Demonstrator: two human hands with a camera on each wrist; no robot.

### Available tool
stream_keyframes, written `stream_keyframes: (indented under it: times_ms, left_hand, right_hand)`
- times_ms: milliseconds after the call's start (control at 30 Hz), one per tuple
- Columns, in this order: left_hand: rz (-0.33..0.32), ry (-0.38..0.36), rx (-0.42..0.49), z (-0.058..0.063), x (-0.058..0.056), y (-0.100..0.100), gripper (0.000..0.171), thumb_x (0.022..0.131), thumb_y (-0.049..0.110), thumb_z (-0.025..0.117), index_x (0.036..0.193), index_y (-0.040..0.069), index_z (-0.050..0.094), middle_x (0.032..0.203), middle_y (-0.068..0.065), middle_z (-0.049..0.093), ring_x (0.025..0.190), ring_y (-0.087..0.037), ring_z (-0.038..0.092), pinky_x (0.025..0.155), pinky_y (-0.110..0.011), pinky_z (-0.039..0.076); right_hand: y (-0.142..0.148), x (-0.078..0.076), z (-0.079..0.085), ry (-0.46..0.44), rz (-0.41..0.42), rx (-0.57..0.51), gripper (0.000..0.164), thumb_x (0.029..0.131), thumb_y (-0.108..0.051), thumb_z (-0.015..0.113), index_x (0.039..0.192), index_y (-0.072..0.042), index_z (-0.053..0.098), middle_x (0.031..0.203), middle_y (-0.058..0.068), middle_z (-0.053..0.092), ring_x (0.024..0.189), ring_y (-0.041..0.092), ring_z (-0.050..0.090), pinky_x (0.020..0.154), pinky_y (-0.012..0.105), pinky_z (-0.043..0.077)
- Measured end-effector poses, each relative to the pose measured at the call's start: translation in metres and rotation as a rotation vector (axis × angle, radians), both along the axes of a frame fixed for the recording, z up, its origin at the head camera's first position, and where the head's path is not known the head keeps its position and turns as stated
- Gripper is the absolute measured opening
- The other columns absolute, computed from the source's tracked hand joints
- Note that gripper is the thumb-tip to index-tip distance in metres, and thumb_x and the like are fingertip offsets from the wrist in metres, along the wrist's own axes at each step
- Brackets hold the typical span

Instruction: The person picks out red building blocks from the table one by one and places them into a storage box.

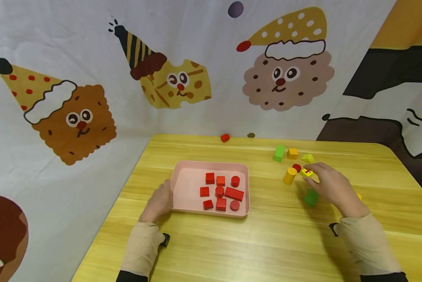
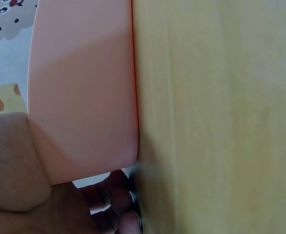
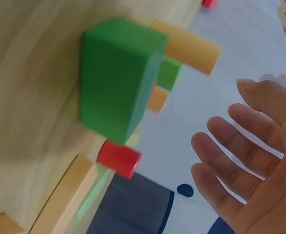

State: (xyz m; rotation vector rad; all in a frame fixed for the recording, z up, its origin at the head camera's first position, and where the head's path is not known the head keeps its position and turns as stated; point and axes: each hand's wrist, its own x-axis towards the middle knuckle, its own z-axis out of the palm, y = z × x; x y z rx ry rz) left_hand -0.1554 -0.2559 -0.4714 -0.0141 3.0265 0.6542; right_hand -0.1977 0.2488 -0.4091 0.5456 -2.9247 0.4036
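Note:
My left hand [image 1: 158, 201] grips the left end of a pink tray [image 1: 211, 163]. In the left wrist view the thumb [image 2: 13, 161] lies at the tray's rim and the fingers [image 2: 121, 202] curl beside its outer corner. Several red blocks [image 1: 234, 194] of different shapes lie in the tray. My right hand [image 1: 332, 188] hovers over loose blocks, fingers apart and loosely bent. By its fingertips is a yellow block [image 1: 306, 172] with a red mark on it. The right wrist view shows nothing in this hand. A green block [image 1: 311, 197] stands beneath it.
Around the right hand are an orange cylinder [image 1: 290, 176], a red cylinder [image 1: 296, 168], a green block [image 1: 279, 153], an orange block [image 1: 292, 153] and a yellow triangular block [image 1: 307, 158]. One red block [image 1: 225, 138] sits at the table's back edge, by the printed curtain [image 1: 225, 117].

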Motion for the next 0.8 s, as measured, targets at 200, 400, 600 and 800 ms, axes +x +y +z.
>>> stream_keyframes:
  times_ms: [200, 400, 600, 800]
  left_hand:
    - [0.001, -0.002, 0.005, -0.001, -0.001, -0.001, 0.024, 0.101, 0.007, 0.034, 0.120, -0.005, 0.045, 0.093, -0.020, 0.054, 0.084, -0.038, 0.058, 0.070, -0.053, 0.047]
    - [-0.004, -0.008, 0.006, -0.001, -0.001, -0.002, 0.024, 0.101, 0.007, 0.035, 0.119, -0.005, 0.045, 0.092, -0.019, 0.054, 0.084, -0.038, 0.057, 0.070, -0.052, 0.047]
    - [-0.006, -0.011, 0.008, 0.001, -0.001, -0.002, 0.024, 0.101, 0.007, 0.036, 0.120, -0.005, 0.044, 0.093, -0.019, 0.054, 0.085, -0.039, 0.058, 0.070, -0.053, 0.047]
    - [0.010, -0.029, 0.009, 0.000, 0.000, -0.002, 0.026, 0.101, 0.008, 0.035, 0.123, -0.004, 0.043, 0.097, -0.020, 0.055, 0.087, -0.039, 0.058, 0.072, -0.053, 0.047]
  right_hand:
    - [0.015, -0.004, -0.006, 0.006, -0.015, 0.019, 0.042, 0.088, -0.018, 0.071, 0.123, 0.001, 0.060, 0.120, 0.025, 0.058, 0.099, 0.042, 0.059, 0.075, 0.060, 0.047]
    - [0.032, -0.007, -0.013, 0.029, -0.046, 0.024, 0.037, 0.086, -0.017, 0.073, 0.117, 0.002, 0.063, 0.115, 0.027, 0.059, 0.097, 0.047, 0.058, 0.071, 0.061, 0.047]
    - [0.044, -0.013, -0.017, -0.024, -0.089, 0.036, 0.040, 0.088, -0.017, 0.070, 0.120, 0.004, 0.060, 0.115, 0.031, 0.056, 0.100, 0.050, 0.055, 0.074, 0.064, 0.045]
    - [0.052, -0.016, -0.021, -0.063, -0.099, 0.047, 0.043, 0.089, -0.020, 0.069, 0.122, 0.005, 0.057, 0.118, 0.032, 0.054, 0.103, 0.052, 0.053, 0.078, 0.065, 0.043]
